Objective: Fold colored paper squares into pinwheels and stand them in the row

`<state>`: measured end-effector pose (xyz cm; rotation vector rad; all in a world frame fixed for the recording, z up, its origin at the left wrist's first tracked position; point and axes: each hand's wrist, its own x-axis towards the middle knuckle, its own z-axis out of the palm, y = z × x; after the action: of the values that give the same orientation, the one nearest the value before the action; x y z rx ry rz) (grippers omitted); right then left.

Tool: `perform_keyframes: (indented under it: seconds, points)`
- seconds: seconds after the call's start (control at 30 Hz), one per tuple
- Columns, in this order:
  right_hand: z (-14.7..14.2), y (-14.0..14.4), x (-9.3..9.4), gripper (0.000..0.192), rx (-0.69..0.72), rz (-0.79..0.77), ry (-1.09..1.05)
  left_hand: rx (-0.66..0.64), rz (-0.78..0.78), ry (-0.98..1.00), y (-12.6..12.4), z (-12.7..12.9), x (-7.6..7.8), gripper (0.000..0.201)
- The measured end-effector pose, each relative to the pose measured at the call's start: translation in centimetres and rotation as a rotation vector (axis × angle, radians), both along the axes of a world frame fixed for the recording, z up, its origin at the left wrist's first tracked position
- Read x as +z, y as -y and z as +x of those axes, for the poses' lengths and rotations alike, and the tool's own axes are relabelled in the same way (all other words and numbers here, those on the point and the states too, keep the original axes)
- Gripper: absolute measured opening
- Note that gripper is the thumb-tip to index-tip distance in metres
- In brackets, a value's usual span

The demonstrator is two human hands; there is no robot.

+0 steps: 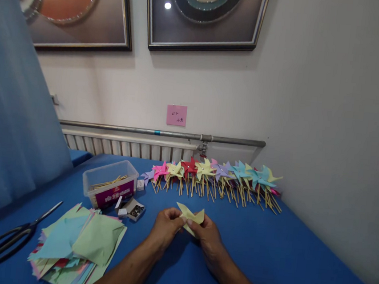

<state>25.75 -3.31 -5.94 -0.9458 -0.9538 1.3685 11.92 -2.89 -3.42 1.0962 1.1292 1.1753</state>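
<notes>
Two hands meet over the blue table (265, 256): the left hand (166, 225) and right hand (207, 236) both pinch a folded yellow paper piece (190, 216) between fingertips, held just above the cloth. Left of them lie a stack of coloured paper squares (78, 247) and scissors (9, 238). Farther back sit a small box of pins (133, 210) and a plastic tub of sticks (110, 183). Against the wall, finished pinwheels (216, 176) lie in a row.

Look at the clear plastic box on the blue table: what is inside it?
Inside the clear plastic box, thin wooden sticks lie slanted. A red label covers the front wall, so whatever lies low behind it cannot be seen.
</notes>
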Motion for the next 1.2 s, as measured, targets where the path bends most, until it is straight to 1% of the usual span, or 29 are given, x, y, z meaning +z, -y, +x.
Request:
perform_keyframes:
  seconds: [0.1,0.2,0.3,0.43,0.57,0.67,0.8,0.93,1.03,1.13,1.2]
  points:
    - [0.1,-0.1,-0.3,0.041,-0.014,0.001,0.060,-0.003,0.032,-0.016,-0.2,0.0,-0.3,0.025]
    - [0.0,-0.1,-0.5,0.042,0.006,0.001,0.030,-0.002,0.016,-0.001,-0.4,-0.1,-0.5,0.031]
    - [0.0,-0.1,-0.3,0.042,0.021,-0.020,-0.047,0.022,-0.031,0.059,-0.4,-0.4,-0.1,0.039]
    - [0.1,0.1,0.1,0.037,0.013,-0.081,-0.098,0.037,-0.026,0.096,-0.3,-0.8,0.6,0.045]
    - [0.2,0.3,0.5,0.036,-0.011,-0.096,-0.092,0.040,-0.027,0.068,-0.3,-0.8,0.8,0.037]
    - [0.2,0.4,0.7,0.037,0.009,-0.086,-0.084,0.042,-0.027,0.033,-0.3,-0.7,0.5,0.030]
    - [0.1,0.5,0.8,0.038,0.023,-0.083,-0.086,0.062,-0.003,-0.016,-0.6,-1.0,0.2,0.026]
    - [0.2,0.4,0.8,0.038,0.019,-0.098,-0.091,0.181,0.123,-0.059,-1.2,-2.0,0.6,0.025]
    - [0.3,0.3,0.8,0.040,0.011,-0.106,-0.100,0.318,0.214,-0.095,-1.4,-3.7,1.6,0.027]
    - [0.3,0.3,0.8,0.043,0.024,-0.105,-0.119,0.499,0.306,-0.193,-1.6,-6.8,3.4,0.032]
    - [0.3,0.3,0.9,0.042,0.028,-0.103,-0.129,0.560,0.368,-0.339,-1.8,-9.9,5.1,0.035]
